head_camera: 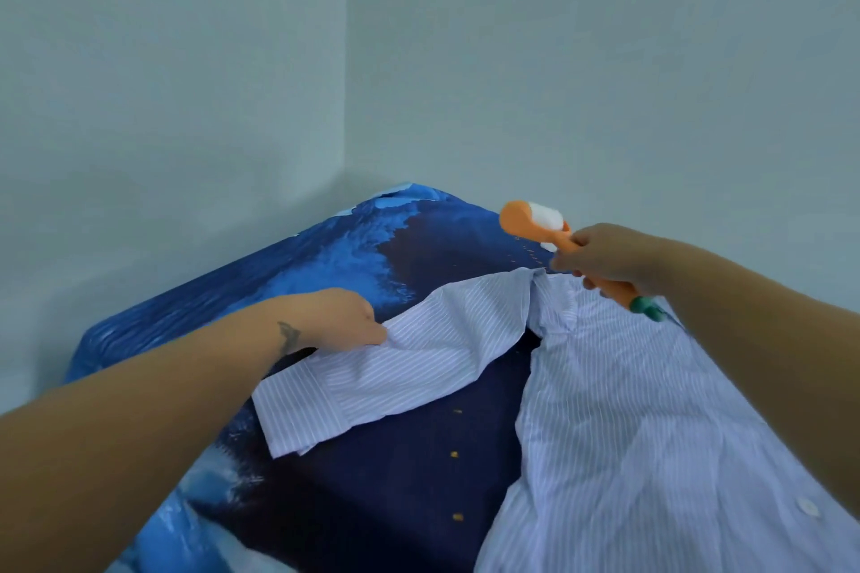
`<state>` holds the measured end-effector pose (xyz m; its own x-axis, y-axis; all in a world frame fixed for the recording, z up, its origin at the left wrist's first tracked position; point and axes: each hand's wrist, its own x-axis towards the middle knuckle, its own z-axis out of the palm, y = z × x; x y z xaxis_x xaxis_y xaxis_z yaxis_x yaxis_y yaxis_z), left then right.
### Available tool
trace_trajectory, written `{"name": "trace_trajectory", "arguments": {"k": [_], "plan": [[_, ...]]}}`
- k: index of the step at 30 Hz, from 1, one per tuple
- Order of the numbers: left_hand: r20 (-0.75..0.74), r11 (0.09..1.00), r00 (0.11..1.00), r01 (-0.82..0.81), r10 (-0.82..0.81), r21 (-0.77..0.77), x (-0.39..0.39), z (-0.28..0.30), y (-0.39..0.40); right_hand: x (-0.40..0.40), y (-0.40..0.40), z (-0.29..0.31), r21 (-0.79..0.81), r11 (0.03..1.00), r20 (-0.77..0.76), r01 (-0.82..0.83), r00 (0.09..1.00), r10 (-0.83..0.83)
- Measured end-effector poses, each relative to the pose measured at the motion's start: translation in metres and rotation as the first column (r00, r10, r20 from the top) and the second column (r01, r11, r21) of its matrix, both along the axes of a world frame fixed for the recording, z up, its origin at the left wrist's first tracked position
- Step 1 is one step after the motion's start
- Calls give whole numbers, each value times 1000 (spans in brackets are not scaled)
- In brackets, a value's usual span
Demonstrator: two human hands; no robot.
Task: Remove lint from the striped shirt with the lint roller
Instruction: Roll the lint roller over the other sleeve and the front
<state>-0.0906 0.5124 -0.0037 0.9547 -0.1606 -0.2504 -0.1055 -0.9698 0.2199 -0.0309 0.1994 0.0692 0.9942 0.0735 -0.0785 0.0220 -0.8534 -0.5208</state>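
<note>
Blue bed cover (353, 247); striped shirt (628, 409) sleeve pinned by left hand (346, 316); right hand (605, 256) gripping lint roller (535, 223) above collar, nearer.

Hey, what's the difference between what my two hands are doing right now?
The left hand is low, pinching the edge of the striped shirt at its spread sleeve; the right hand is raised above the shirt's collar area. The left hand holds only cloth; the right hand grips the lint roller by its orange handle, its white roll clear of the fabric. Both hands are closed on something.
</note>
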Motion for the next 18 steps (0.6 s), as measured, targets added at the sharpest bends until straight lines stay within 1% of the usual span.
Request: {"name": "trace_trajectory", "arguments": {"k": [1, 2, 4, 5, 7, 9, 11, 14, 16, 18], "plan": [[12, 999, 1000, -19, 20, -39, 0, -1, 4, -1, 9, -1, -1, 1000, -11, -16, 1000, 16], [25, 992, 998, -50, 54, -114, -1, -3, 8, -3, 19, -2, -2, 1000, -21, -25, 999, 25], [44, 947, 990, -114, 133, -302, -1, -7, 14, -2, 36, -2, 16, 1000, -27, -23, 999, 23], [73, 923, 983, -129, 167, -363, -1, -10, 15, -1, 42, -2, 32, 999, -22, -14, 1000, 15], [173, 891, 958, -135, 229, -433, 1, -15, 16, 1, 50, -1, 54, 998, 3, 11, 1000, -11], [291, 887, 917, -122, 272, -445, 5, -16, 17, 2, 52, 0, 65, 997, 29, 29, 999, -31], [391, 911, 872, -133, 294, -390, 10, -14, 18, 2, 48, 0, 57, 998, 39, 29, 999, -31], [539, 951, 785, -220, 306, -219, 19, -8, 21, 2, 39, -1, 1, 1000, 40, 2, 999, -2], [630, 962, 738, -269, 242, -55, 27, -1, 24, 2, 34, -2, -34, 999, 35, -12, 999, 13], [666, 946, 733, -296, 138, 130, 36, 8, 30, 4, 31, -3, -61, 998, 38, -20, 999, 23]]}}
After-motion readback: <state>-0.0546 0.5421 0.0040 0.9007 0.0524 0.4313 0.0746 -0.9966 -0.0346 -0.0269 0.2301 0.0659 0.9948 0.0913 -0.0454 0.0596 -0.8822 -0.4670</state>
